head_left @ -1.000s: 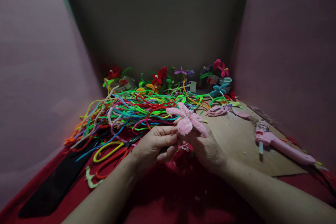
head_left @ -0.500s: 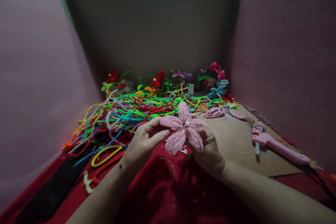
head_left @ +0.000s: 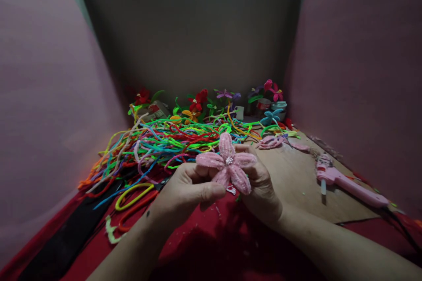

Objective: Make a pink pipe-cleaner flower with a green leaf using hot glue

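Note:
A pink fuzzy pipe-cleaner flower with a small white bead centre faces me, held up between both hands. My left hand curls around its lower left side, thumb pressed under a petal. My right hand grips it from behind and the right, fingers wrapped at the petals. Both hands hover over a red cloth, just in front of a heap of loose coloured pipe cleaners.
A pink glue gun lies on a brown board at the right. Loose pink petals rest further back. Finished flowers and small jars line the back wall. A black strip lies at the left. Pink walls close both sides.
The flower has turned from side-on to face me and dropped slightly. My left hand opened briefly, then closed again on the flower's lower left.

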### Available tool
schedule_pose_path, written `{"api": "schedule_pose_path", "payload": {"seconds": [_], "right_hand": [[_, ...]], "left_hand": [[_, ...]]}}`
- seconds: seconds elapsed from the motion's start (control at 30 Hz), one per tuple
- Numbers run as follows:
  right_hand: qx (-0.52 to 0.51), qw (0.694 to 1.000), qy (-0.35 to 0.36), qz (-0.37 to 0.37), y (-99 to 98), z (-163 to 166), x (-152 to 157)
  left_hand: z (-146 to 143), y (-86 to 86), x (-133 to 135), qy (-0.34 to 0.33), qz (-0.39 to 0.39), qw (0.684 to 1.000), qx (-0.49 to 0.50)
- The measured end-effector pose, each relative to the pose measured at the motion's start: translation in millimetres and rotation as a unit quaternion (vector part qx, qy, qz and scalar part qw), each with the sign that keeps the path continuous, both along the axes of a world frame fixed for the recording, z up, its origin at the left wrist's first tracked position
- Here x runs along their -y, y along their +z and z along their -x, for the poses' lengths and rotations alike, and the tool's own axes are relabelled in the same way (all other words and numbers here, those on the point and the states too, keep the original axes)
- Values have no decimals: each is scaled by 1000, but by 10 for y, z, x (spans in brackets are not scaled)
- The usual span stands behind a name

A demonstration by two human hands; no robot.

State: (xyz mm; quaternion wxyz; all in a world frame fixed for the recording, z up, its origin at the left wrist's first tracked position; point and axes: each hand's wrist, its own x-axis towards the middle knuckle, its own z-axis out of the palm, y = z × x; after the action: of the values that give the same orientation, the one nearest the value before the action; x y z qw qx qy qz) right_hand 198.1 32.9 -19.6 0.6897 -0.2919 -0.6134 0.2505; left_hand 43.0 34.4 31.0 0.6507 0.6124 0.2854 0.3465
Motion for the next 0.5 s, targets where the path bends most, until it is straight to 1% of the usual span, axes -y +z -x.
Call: {"api": "schedule_pose_path", "payload": {"seconds": [0.17,0.27,0.4,0.5], "right_hand": [[35,998,-20,-42,20,1,-17],[34,997,-24,-59,53,8,-18],[21,999,-8,-43,65,16,-11],[-5,1000,17,6,91,23,-7]], "left_hand": [[-26,-35,-12,7,-15,1000,15],[-21,-48,-32,20,-17,1000,16],[-14,-41,-36,23,-17,1000,14],[-5,-35,-55,25,-23,999,25]]}}
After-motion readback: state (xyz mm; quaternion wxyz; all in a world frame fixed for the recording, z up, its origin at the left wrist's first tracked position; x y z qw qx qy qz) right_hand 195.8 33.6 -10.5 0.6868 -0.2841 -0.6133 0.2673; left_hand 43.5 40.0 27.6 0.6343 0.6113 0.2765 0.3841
